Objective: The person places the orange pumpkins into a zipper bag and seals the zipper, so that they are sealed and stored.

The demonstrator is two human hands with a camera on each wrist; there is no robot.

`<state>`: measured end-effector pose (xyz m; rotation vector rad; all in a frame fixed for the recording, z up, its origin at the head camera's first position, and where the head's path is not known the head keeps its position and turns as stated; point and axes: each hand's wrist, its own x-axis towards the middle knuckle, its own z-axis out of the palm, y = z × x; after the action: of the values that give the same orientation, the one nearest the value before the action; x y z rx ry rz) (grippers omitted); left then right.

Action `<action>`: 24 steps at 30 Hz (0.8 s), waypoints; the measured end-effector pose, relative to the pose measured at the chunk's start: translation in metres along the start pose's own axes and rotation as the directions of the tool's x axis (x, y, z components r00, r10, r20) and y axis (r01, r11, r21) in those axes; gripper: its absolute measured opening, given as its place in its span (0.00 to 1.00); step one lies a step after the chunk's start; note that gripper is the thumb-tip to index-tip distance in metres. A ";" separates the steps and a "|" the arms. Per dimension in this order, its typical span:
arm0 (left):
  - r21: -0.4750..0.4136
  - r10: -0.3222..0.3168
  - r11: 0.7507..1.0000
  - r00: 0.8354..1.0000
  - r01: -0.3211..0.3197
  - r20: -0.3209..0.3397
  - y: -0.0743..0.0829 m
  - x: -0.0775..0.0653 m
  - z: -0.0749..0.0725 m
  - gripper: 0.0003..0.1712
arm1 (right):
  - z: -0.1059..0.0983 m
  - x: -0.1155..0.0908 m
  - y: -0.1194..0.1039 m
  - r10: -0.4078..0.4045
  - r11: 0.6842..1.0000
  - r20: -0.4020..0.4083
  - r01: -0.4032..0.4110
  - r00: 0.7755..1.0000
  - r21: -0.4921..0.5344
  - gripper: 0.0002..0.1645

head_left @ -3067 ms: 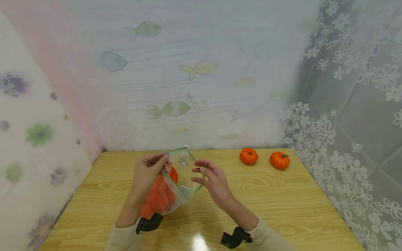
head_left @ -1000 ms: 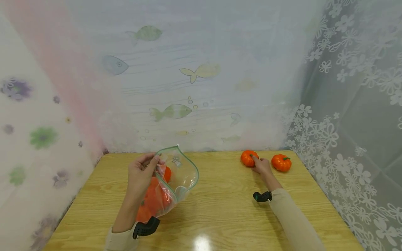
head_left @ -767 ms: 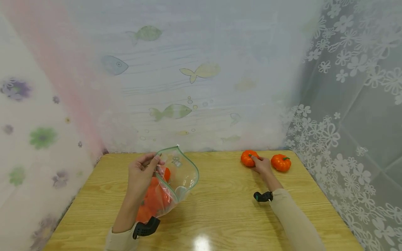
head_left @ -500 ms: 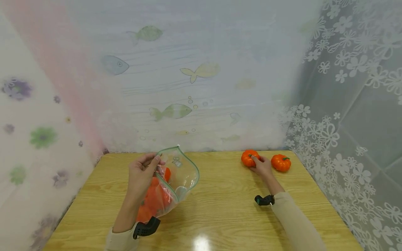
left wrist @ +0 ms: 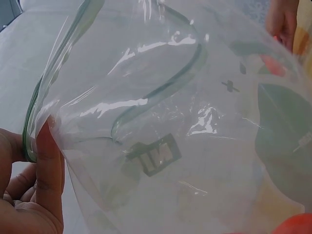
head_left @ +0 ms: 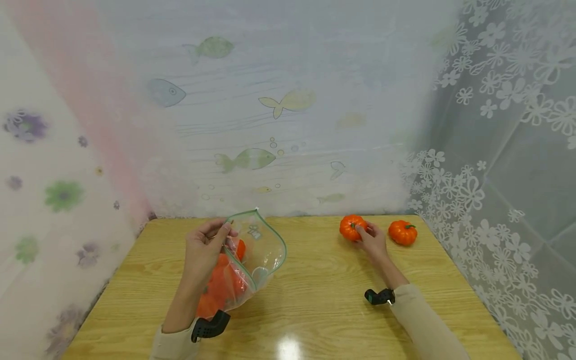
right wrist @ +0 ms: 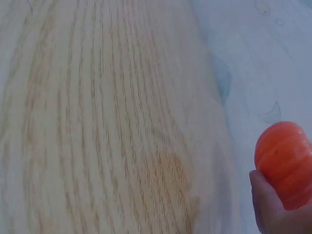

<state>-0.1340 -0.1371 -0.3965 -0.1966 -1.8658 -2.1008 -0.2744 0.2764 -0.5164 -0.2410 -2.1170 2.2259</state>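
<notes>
My left hand (head_left: 201,255) pinches the rim of a clear zip bag (head_left: 266,247) with a green seal, its mouth spread wide toward the right. Several orange toy pumpkins (head_left: 220,282) show through the plastic in the bag's lower part. In the left wrist view, thumb and fingers grip the bag's edge at the left. At the back right, my right hand (head_left: 376,246) holds a small orange pumpkin (head_left: 350,228) with a green stem, thumb on top near the stem. In the right wrist view, that pumpkin (right wrist: 282,163) sits against a fingertip, the other fingers mostly out of frame.
Another orange pumpkin (head_left: 402,233) stands on the wooden table (head_left: 315,300) to the right of my right hand, near the back right corner. A fish-patterned curtain (head_left: 292,125) hangs behind the table, with flowered sheets on both sides.
My right hand left the bag's mouth, reached to the back right and took hold of a pumpkin. In the last half second it shifted slightly left with it. My left hand keeps gripping the bag.
</notes>
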 end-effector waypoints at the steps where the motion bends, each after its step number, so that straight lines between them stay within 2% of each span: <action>1: 0.000 -0.001 1.000 1.000 0.001 0.002 0.000 0.000 0.000 0.18 | 0.001 -0.002 0.000 -0.004 1.000 0.004 0.004 1.000 0.001 0.37; 15: -0.005 0.003 1.000 1.000 -0.003 0.011 -0.002 0.000 -0.001 0.19 | 0.013 -0.023 0.001 -0.044 0.999 0.068 0.044 0.997 -0.004 0.34; 24: -0.004 -0.013 1.000 1.000 0.013 0.007 -0.003 0.000 -0.003 0.19 | 0.021 -0.048 0.002 -0.141 0.990 0.138 0.139 0.980 0.022 0.31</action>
<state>-0.1340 -0.1400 -0.3995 -0.1934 -1.8720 -2.1157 -0.2303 0.2479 -0.5143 0.0647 -2.1124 2.2332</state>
